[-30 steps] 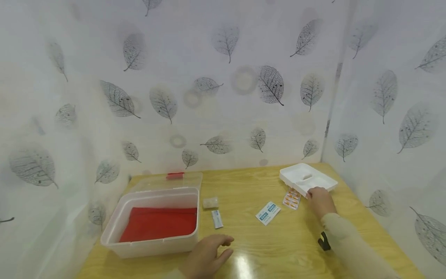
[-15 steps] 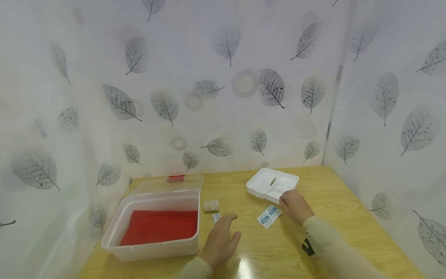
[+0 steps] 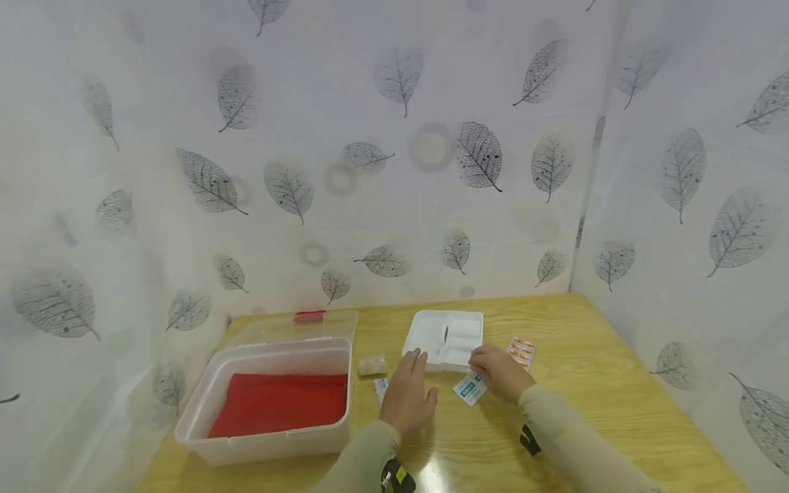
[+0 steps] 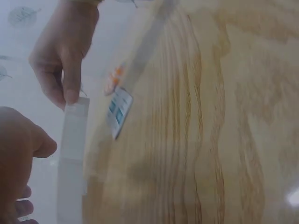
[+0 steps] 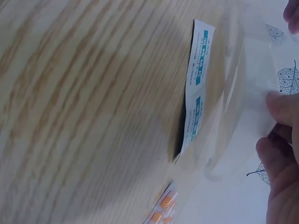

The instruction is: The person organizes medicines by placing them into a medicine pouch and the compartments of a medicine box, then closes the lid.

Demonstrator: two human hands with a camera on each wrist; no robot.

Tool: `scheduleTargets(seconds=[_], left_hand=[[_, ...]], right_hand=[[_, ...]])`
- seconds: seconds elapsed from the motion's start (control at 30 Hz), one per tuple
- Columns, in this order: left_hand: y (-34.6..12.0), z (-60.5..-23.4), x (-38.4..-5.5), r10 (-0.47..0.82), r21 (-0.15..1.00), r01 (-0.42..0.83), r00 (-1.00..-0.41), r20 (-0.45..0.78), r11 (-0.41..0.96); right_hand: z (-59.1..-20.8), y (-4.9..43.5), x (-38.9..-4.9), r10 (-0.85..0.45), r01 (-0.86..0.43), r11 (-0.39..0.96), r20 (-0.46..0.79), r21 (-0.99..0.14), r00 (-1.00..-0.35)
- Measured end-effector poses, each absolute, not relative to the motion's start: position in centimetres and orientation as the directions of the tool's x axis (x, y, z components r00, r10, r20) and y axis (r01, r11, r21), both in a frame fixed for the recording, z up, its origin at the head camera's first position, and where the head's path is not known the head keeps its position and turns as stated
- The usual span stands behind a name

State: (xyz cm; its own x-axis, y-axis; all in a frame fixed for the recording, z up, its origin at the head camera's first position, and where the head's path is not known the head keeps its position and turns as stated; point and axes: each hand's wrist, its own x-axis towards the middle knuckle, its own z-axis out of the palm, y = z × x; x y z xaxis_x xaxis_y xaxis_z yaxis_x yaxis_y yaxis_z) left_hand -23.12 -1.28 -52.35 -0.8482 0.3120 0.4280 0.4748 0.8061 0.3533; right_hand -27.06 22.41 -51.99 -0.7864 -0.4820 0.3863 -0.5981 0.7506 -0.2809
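White divided tray (image 3: 425, 332): we see it between translucent bin (image 3: 280, 446) and orange-capsule blister pack (image 3: 524, 350). Right hand (image 3: 501, 373) pinches tray's near right corner. Left hand (image 3: 409, 397) at near left corner, fingers extended, contact unclear to us. Blue-white packet (image 3: 470, 389) just beside right hand.

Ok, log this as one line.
right hand: pinches white tray; left hand: at tray's near-left corner, contact unclear; orange blister pack: right of tray

Soft, even light; white glare on tabletop (image 3: 462, 431); wrist views hazy, partly blurred.
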Motion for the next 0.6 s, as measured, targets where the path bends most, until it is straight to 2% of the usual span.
scheduleTargets(seconds=[0.17,0.27,0.4,0.6], left_hand=[[-1.4,-53.5,-24.0,0.318,0.34,0.417,-0.896,0.31,0.843],[-1.4,-54.5,-24.0,0.316,0.365,0.399,-0.91,0.268,0.841],[-1.1,-55.8,-23.7,0.285,0.402,0.377,-0.92,0.27,0.835],[-0.6,-56.2,-23.3,0.186,0.494,0.321,-0.935,0.303,0.808]], right_hand=[[-52.8,22.5,-27.6,-0.487,-0.6,0.758,0.389,-0.255,-0.782],[-53.5,22.6,-27.9,-0.416,-0.533,0.803,0.388,-0.267,-0.822],[-54.2,22.5,-28.3,-0.331,-0.43,0.861,0.343,-0.27,-0.879],[-54.5,22.0,-28.4,-0.268,-0.36,0.892,0.319,-0.275,-0.909]])
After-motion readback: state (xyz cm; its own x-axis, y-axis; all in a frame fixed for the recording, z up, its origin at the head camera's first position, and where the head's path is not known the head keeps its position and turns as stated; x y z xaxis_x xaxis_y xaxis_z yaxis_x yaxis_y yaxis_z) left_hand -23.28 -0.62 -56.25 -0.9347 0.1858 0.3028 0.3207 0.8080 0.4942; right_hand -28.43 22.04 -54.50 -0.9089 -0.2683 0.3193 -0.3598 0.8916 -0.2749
